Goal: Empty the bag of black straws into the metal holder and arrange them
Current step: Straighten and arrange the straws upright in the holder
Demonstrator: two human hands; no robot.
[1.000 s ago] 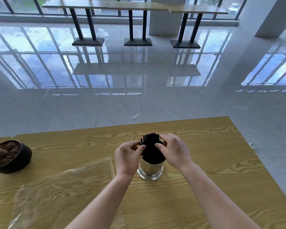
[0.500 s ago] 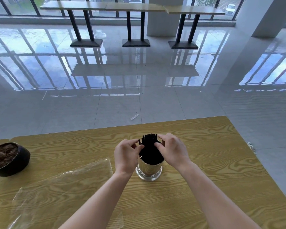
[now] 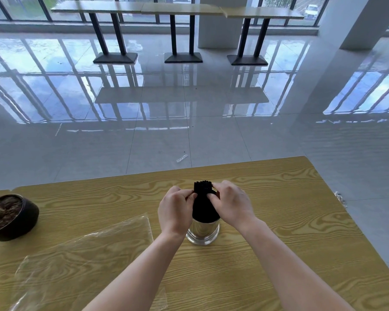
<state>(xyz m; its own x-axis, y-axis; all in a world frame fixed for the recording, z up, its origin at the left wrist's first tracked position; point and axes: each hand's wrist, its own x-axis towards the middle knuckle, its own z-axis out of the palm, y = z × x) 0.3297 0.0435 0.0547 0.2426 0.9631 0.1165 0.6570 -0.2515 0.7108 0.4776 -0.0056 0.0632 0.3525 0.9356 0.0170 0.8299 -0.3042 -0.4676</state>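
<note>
A shiny metal holder (image 3: 203, 231) stands upright on the wooden table (image 3: 290, 221), near its middle. A tight bundle of black straws (image 3: 203, 203) stands in it, their tops reaching above the rim. My left hand (image 3: 174, 209) presses the bundle from the left with its fingertips near the straw tops. My right hand (image 3: 231, 204) pinches the bundle from the right. Both hands hold the straws together. The empty clear plastic bag (image 3: 88, 254) lies flat on the table to the left.
A dark round pot (image 3: 11, 217) with brown contents sits at the table's left edge. The table's far edge is just behind the holder, its right edge further off. Beyond lie a glossy tiled floor with a small scrap (image 3: 182, 158) and three high tables (image 3: 177, 10).
The hands have closed in a little on the straw bundle, squeezing its top narrower. The holder and bag have not moved on the table.
</note>
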